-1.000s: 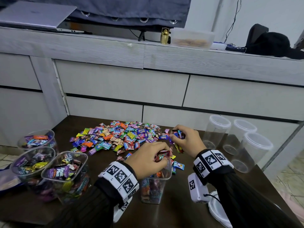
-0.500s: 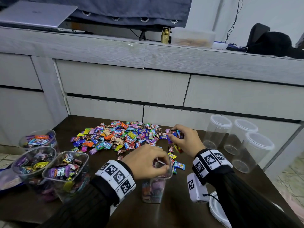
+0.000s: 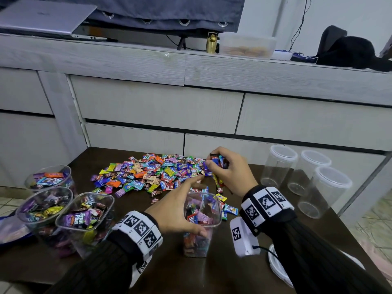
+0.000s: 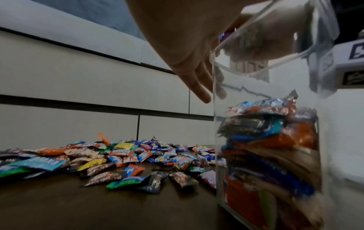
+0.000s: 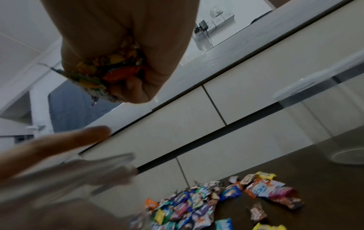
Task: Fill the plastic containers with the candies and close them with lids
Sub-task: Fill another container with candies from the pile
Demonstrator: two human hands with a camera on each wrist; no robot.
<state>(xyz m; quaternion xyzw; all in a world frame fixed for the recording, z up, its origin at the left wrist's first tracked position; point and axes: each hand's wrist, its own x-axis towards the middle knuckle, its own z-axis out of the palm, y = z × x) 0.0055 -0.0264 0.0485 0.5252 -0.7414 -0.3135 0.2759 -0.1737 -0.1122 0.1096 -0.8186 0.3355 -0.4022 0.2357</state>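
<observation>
My right hand [image 3: 230, 170] is clenched around a fistful of candies [image 3: 218, 161] above the heap [image 3: 152, 172] on the desk [image 3: 191, 272]. My left hand [image 3: 176, 209], fingers spread and holding nothing, sits against the partly filled container [image 3: 199, 236] near me, thumb touching its side.

Blk ribbed sleeves [image 3: 314, 257]; white wristbands [image 3: 139, 229] w/ blk square markers.
</observation>
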